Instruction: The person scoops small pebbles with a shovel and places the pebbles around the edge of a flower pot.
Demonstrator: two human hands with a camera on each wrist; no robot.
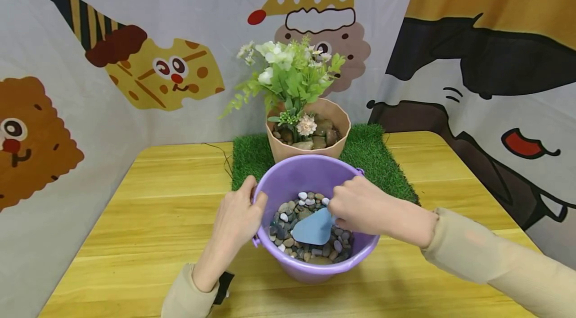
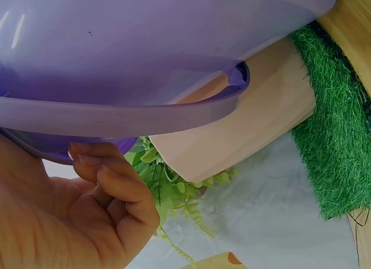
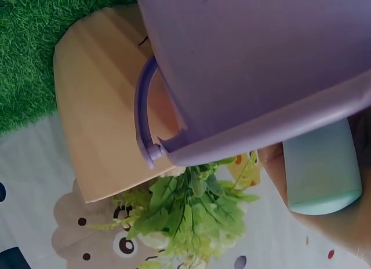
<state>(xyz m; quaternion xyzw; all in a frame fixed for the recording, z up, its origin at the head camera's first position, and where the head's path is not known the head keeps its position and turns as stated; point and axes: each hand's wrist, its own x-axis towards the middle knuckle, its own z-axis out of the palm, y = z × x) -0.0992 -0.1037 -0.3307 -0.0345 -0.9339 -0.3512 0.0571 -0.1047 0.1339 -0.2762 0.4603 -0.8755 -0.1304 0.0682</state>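
A purple bucket [image 1: 310, 270] stands on the table with a bed of mixed pebbles [image 1: 338, 246] inside. My left hand [image 1: 237, 218] grips its left rim, the thumb over the edge; in the left wrist view those fingers [image 2: 124, 185] curl beside the bucket's handle [image 2: 174, 119]. Inside the bucket, my right hand [image 1: 357, 207] holds a light blue shovel [image 1: 311, 229] by its grip, the blade lying low over the pebbles. The butt of the shovel's grip [image 3: 322, 170] sticks out of that fist in the right wrist view.
Right behind the bucket, a peach flower pot [image 1: 276, 147] holds stones and a bunch of artificial flowers [image 1: 292, 73]. It stands on a green turf mat [image 1: 382, 163]. The wooden table [image 1: 148, 218] reaches back to a cartoon-printed cloth [image 1: 180, 3].
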